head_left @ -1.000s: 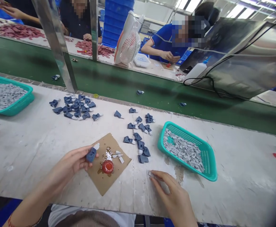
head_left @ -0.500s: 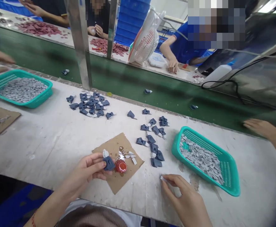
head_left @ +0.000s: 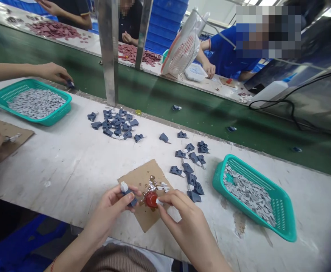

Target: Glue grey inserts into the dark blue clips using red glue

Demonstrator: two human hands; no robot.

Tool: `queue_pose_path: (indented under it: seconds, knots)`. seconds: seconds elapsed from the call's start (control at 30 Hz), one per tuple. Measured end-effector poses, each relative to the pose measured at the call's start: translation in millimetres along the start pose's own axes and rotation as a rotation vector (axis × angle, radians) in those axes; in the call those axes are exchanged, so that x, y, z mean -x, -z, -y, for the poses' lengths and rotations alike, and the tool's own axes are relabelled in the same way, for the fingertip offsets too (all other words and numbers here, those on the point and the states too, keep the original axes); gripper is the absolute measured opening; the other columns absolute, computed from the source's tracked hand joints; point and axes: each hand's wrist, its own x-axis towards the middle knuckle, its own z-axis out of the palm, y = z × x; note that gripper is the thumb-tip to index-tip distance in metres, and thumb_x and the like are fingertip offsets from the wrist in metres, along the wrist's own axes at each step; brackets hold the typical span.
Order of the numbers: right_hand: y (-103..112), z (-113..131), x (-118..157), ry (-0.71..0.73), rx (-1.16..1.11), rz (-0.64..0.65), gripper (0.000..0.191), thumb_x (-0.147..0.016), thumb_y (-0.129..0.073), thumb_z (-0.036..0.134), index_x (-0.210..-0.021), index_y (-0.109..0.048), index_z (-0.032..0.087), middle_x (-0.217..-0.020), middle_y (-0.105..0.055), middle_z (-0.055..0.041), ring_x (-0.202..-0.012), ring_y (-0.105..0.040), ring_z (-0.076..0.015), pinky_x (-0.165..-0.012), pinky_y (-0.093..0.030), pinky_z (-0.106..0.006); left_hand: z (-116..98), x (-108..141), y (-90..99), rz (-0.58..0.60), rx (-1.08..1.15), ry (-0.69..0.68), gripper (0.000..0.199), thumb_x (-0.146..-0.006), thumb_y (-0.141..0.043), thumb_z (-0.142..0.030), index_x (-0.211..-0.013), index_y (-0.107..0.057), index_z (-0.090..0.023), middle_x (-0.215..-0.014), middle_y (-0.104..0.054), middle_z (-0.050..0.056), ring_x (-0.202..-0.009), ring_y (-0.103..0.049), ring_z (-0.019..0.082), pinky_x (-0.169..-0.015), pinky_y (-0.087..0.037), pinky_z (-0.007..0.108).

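Moved since the earlier frame: right hand [head_left: 184, 213], from the desk [head_left: 77, 162] to the red cap [head_left: 150, 199]; co-worker's hand [head_left: 53, 72], now beyond the left basket [head_left: 50, 120].

Left basket: green, holding many small grey pieces [head_left: 37, 102]; far edge near the green belt [head_left: 154, 90].
Blue part cluster [head_left: 117, 124]: loose on the desk, beside its far edge.
Left hand: closed on a blue part [head_left: 131, 200] with a pale tip, over the cardboard [head_left: 145, 221].
Red cap: on the cardboard, beside glossy liquid [head_left: 152, 183]; contents unclear.
Right hand: fingertips pinched narrow on a grey piece [head_left: 159, 202], at the cap's right edge; contact uncertain.
Second blue group [head_left: 192, 177]: between cardboard and right basket [head_left: 292, 228]. Desk extends toward the near edge.
Right basket: green, angled, grey pieces inside, its right end showing perforated wall.
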Motion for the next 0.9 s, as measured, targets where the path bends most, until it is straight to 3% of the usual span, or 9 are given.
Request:
queue_pose_path:
  seconds: [0.07,0.13,0.23,0.3,0.4,0.5,0.57,0.73,0.9]
  knots:
    - [-2.2,0.4,-3.8,0.002,0.022,0.031,0.011,-0.091,-0.053,0.013,-0.09,-0.06,0.022,-0.091,-0.062,-0.0022,-0.088,-0.06,-0.0175,-0.075,-0.05,-0.031,1.2,1.2,1.6,-0.007,-0.037,-0.009,0.043,-0.069,-0.08,-0.048,-0.101,-0.074,-0.02,-0.099,-0.068,0.005,-0.081,-0.065,0.015,-0.068,-0.052,0.024]
    - [-2.2,0.4,-6.0,-0.008,0.047,0.064,0.012,-0.09,-0.053,0.012,-0.089,-0.06,0.022,-0.09,-0.062,-0.0027,-0.089,-0.06,-0.0192,-0.075,-0.051,-0.033,3.0,1.3,4.0,-0.004,-0.091,-0.013,0.049,-0.07,-0.078,-0.05,-0.109,-0.071,-0.019,-0.085,-0.066,0.003,-0.072,-0.064,0.013,-0.062,-0.051,0.022]
    - [-0.7,2.1,-7.9,-0.04,0.077,0.11,0.013,-0.09,-0.052,0.012,-0.086,-0.06,0.021,-0.089,-0.061,-0.0031,-0.088,-0.06,-0.0204,-0.074,-0.051,-0.036,6.1,0.1,7.5,0.029,-0.178,0.017,0.058,-0.072,-0.075,-0.053,-0.117,-0.067,-0.016,-0.06,-0.054,-0.005,-0.044,-0.048,0.005,-0.042,-0.036,0.017]
    - [-0.1,4.2,-8.7,-0.063,0.08,0.129,0.014,-0.092,-0.051,0.013,-0.085,-0.06,0.021,-0.088,-0.06,-0.003,-0.086,-0.059,-0.0203,-0.073,-0.051,-0.036,6.9,-0.1,8.9,0.055,-0.2,0.022,0.059,-0.073,-0.074,-0.053,-0.118,-0.067,-0.016,-0.057,-0.05,-0.007,-0.04,-0.042,0.003,-0.039,-0.03,0.016]
    - [-0.6,6.4,-9.3,-0.081,0.064,0.136,0.015,-0.093,-0.049,0.015,-0.085,-0.061,0.021,-0.088,-0.06,-0.0032,-0.086,-0.059,-0.0202,-0.073,-0.05,-0.036,5.0,2.2,9.5,0.106,-0.167,-0.017,0.049,-0.076,-0.073,-0.049,-0.115,-0.07,-0.02,-0.064,-0.056,-0.003,-0.053,-0.054,0.007,-0.048,-0.043,0.017]
    - [-2.7,6.2,-9.1,-0.096,0.045,0.146,0.014,-0.092,-0.05,0.015,-0.084,-0.06,0.02,-0.089,-0.06,-0.0035,-0.087,-0.059,-0.0206,-0.074,-0.049,-0.037,2.8,5.1,9.2,0.163,-0.138,-0.05,0.038,-0.08,-0.071,-0.043,-0.115,-0.07,-0.027,-0.089,-0.067,0.001,-0.077,-0.068,0.014,-0.071,-0.055,0.024]
    - [-4.0,5.4,-8.8,-0.107,0.043,0.141,0.015,-0.092,-0.049,0.016,-0.084,-0.061,0.02,-0.088,-0.06,-0.004,-0.087,-0.058,-0.0209,-0.074,-0.049,-0.038,3.5,5.2,8.7,0.173,-0.137,-0.045,0.034,-0.082,-0.071,-0.039,-0.114,-0.07,-0.027,-0.098,-0.069,0.002,-0.085,-0.069,0.016,-0.078,-0.055,0.026]
    - [1.7,7.0,-9.8,-0.121,-0.034,0.121,0.014,-0.091,-0.052,0.017,-0.083,-0.063,0.021,-0.088,-0.062,-0.0036,-0.086,-0.06,-0.0196,-0.075,-0.048,-0.035,11.0,-0.4,4.4,0.115,-0.11,-0.079,0.025,-0.077,-0.076,-0.032,-0.099,-0.07,-0.021,-0.091,-0.074,0.003,-0.078,-0.068,0.014,-0.069,-0.053,0.021]
    - [18.9,19.2,-15.2,-0.198,-0.296,0.015,0.007,-0.087,-0.062,0.026,-0.082,-0.068,0.024,-0.086,-0.068,-0.0013,-0.082,-0.063,-0.0162,-0.071,-0.05,-0.028,10.0,-1.8,-6.2,0.112,-0.092,-0.142,0.018,-0.077,-0.076,-0.026,-0.091,-0.067,-0.019,-0.099,-0.075,0.005,-0.086,-0.071,0.016,-0.083,-0.054,0.025]
